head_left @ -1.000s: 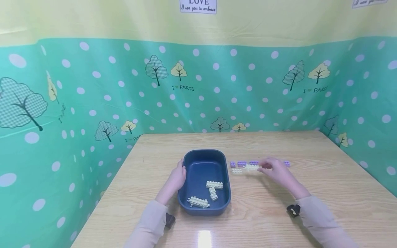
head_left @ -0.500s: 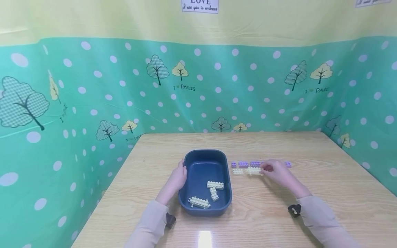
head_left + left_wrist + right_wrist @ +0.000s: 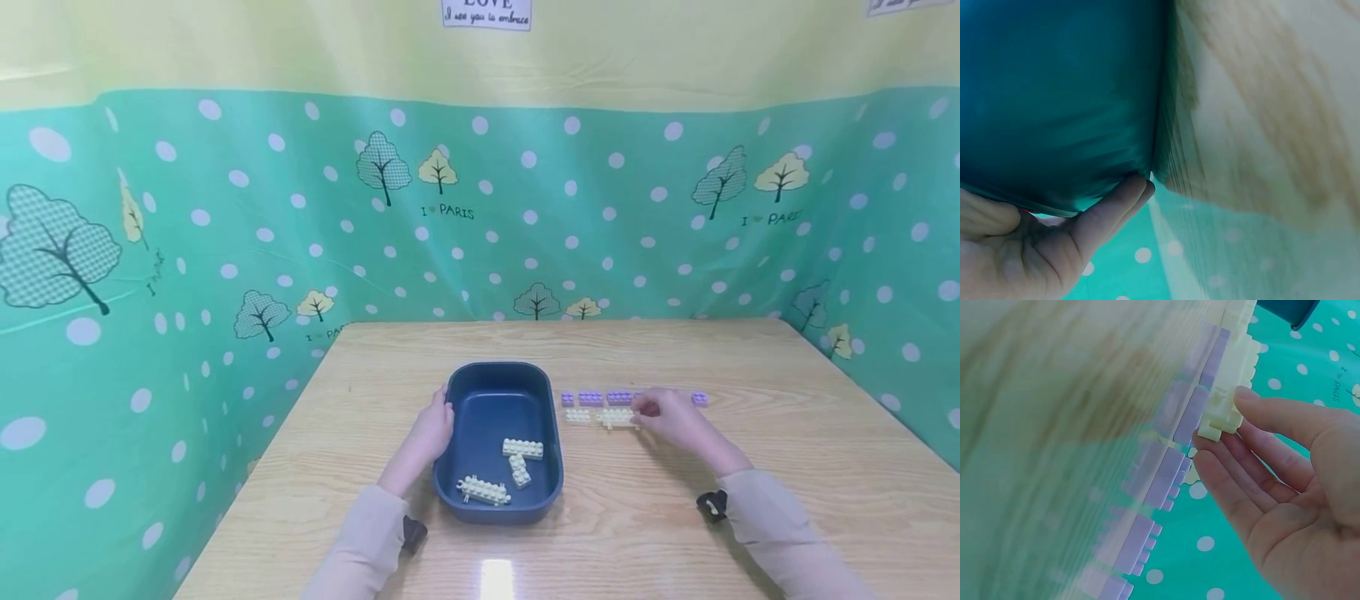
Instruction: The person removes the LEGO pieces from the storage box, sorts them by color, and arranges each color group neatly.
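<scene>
On the table stands a dark blue rectangular bin (image 3: pixel 480 421), its left rim held by my left hand (image 3: pixel 431 427). In the left wrist view, the thumb and fingers (image 3: pixel 1107 209) grip the bin's edge. A cream building brick with small side pegs (image 3: pixel 617 417) is pinched at its right end by my right hand (image 3: pixel 675 422); the right wrist view shows fingertips and thumb around the end of that brick (image 3: pixel 1229 387). It sits low at the table, just right of a smaller cream brick (image 3: pixel 577 415). Behind them runs a row of purple bricks (image 3: pixel 591 398), partly hidden by the hand.
Inside the bin lie a long cream brick (image 3: pixel 522 449), a short piece (image 3: pixel 518 469) and a pegged cream brick (image 3: pixel 483 490). Wood-grain table (image 3: pixel 600 533) surrounds the bin. A green dotted curtain (image 3: pixel 480 225) hangs behind the table and at both sides.
The right hand has lowered the pegged cream brick and brought it slightly nearer and to the right, beside the smaller cream brick. The left hand stays on the bin.
</scene>
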Demonstrator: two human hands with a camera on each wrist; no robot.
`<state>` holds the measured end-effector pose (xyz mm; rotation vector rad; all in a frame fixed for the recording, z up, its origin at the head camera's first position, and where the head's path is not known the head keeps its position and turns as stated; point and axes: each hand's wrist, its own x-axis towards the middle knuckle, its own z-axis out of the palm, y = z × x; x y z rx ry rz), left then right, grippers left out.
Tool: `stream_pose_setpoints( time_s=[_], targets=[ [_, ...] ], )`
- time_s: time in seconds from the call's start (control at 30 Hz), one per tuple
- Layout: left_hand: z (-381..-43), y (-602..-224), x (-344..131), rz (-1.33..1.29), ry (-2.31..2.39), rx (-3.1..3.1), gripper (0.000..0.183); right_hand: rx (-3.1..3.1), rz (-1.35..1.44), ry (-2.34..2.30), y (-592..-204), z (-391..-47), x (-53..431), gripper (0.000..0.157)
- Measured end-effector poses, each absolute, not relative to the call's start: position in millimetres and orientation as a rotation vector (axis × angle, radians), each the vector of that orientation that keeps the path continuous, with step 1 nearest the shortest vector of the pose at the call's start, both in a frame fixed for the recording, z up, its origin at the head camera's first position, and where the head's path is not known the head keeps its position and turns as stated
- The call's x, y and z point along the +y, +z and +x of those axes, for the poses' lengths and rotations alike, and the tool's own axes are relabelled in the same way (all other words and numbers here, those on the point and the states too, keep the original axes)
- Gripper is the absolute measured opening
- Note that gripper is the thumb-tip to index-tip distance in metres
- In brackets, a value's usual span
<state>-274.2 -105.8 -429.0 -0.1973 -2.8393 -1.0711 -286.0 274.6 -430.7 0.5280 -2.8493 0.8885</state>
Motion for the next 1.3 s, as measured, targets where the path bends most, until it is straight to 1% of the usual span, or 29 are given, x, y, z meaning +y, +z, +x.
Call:
stream_pose_setpoints(
  time_s=[0.6,1.03,1.3],
  targets=[
    [-274.3,-428.4,-106.1,-0.199,-1.103,-2.846,0.047,-2.928,0.497,0.887,-429.5,-290.0,269.3,0.017],
    [-272.8,-426.7,-106.5,-0.180,-1.094,-2.850,0.047,-2.956,0.508,0.902,-429.8,-291.0,266.0,0.020],
    [-272.7,-426.7,-106.5,-0.177,-1.095,-2.849,0.047,-2.935,0.505,0.861,-426.0,-287.1,268.1,0.030]
  ],
)
